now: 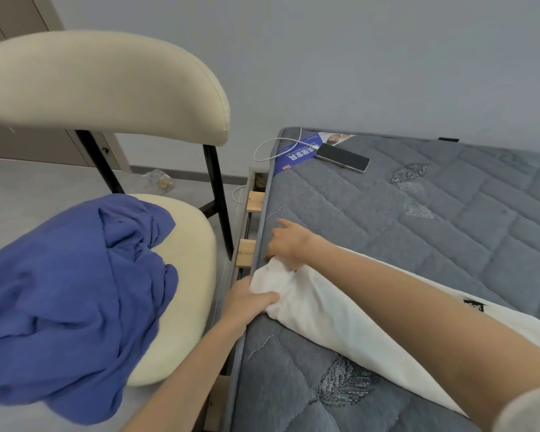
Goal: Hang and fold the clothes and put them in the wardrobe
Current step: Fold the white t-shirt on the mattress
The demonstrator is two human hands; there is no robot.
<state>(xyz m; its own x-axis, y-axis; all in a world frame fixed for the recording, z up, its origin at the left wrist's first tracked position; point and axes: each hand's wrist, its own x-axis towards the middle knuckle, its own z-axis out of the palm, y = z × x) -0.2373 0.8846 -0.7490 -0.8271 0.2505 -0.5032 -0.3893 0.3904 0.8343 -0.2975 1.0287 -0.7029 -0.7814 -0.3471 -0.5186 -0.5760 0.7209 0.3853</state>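
Note:
A white garment (331,319) lies stretched along the near edge of the grey quilted mattress (418,219). My left hand (247,302) grips its bunched end at the mattress edge, thumb on top. Just beyond, my right hand (289,243) pinches the same end from above, index finger pointing away. My right forearm covers part of the cloth. A crumpled blue garment (75,288) is heaped on the seat of a cream chair (187,244) to the left.
A phone (342,157) on a white charging cable (275,145) and a blue booklet (296,151) lie at the mattress's far corner. Wooden bed slats (253,201) show between chair and mattress. A clear plastic bag (159,179) lies on the floor by the wall.

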